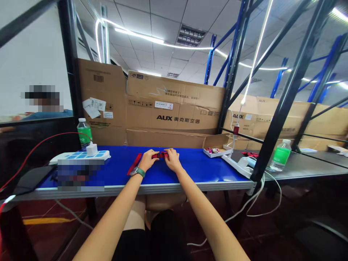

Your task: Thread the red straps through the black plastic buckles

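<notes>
Dark-red part (159,155), too small to make out, pinched between left hand (147,160) and right hand (172,160)

A small red piece (160,155) with darker patches is held up between the fingertips of both hands, just above the blue tabletop (195,169). It is long and narrow and lies roughly crosswise to the person. The left hand (146,160) pinches one end and the right hand (173,160) the other, and the fingers hide much of it, so its exact form is too small to tell. Just beside the left hand, a flat red strip (135,163) lies on the tabletop, slanting away from the person.
</notes>
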`<move>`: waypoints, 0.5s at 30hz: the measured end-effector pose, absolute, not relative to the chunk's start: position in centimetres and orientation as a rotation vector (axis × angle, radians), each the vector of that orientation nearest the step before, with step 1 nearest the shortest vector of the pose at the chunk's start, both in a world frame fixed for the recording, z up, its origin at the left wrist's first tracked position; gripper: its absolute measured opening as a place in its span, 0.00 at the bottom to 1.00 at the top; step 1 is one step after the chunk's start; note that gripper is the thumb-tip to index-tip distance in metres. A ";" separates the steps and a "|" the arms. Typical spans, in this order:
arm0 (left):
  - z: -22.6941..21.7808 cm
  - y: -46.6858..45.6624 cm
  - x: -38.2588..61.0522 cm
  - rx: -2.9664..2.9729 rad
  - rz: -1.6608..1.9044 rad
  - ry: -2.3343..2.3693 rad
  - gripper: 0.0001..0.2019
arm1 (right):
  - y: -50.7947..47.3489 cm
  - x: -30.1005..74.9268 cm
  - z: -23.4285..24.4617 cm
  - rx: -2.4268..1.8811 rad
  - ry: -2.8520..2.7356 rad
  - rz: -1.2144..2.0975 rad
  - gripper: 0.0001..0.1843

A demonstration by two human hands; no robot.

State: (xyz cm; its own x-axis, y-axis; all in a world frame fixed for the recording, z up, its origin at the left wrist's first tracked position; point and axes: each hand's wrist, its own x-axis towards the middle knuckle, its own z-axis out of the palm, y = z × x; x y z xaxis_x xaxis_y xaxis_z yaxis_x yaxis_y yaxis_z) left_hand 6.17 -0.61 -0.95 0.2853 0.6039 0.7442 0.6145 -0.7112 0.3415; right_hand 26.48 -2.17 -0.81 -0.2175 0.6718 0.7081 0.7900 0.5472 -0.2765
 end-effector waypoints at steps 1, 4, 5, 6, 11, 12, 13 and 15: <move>-1.1 -0.5 6.2 -2.539 -1.469 -1.149 0.16 | -2.3 26.1 -0.8 -1.164 -2.054 -0.201 0.20; -1.3 -0.4 6.6 -2.607 -1.522 -1.081 0.15 | -2.5 25.4 -0.8 -1.208 -2.127 -0.215 0.16; -1.4 -0.4 6.7 -2.618 -1.547 -1.083 0.14 | -2.5 25.3 -0.8 -1.230 -2.111 -0.214 0.15; -1.3 -0.5 6.8 -2.624 -1.576 -1.098 0.14 | -2.5 25.3 -0.8 -1.246 -2.097 -0.216 0.14; -0.8 -0.8 6.9 -2.398 -1.784 -1.379 0.11 | -3.0 25.2 -0.3 -1.346 -2.047 -0.272 0.14; -0.6 -0.8 6.7 -2.271 -1.854 -1.430 0.11 | -3.1 25.2 -0.1 -1.377 -2.037 -0.278 0.14; -0.5 -0.9 6.5 -2.120 -1.930 -1.470 0.11 | -3.2 25.2 0.0 -1.410 -2.027 -0.279 0.14; -0.2 -1.0 5.7 -1.781 -2.067 -1.520 0.11 | -3.3 25.5 0.1 -1.489 -2.010 -0.279 0.13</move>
State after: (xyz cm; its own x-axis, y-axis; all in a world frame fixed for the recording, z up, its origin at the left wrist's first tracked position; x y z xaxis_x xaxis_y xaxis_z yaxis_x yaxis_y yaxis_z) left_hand 5.66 -1.01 -0.18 -0.3495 0.5431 0.7635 0.5672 -0.5259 0.6338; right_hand 25.45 -3.31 0.08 -0.1773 0.7912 0.5853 0.9205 0.3437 -0.1857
